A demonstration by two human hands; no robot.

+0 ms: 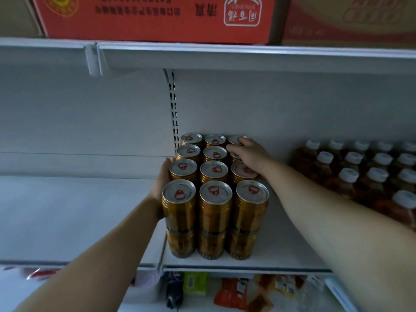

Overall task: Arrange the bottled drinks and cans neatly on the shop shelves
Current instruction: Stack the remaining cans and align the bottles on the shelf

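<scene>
Squaring-up time on the white shelf (281,251), by the look of it: the gold cans (215,194) stand three across and four deep, stacked two high, well left of the brown bottled drinks (369,176). The left hand (162,176) lies flat and open against the block's left flank, gripping nothing. The right hand (248,155) drapes over the rear right can tops, fingers loosely curled, touching but not clasping. Next, probably an even inward nudge to tighten the rows.
</scene>
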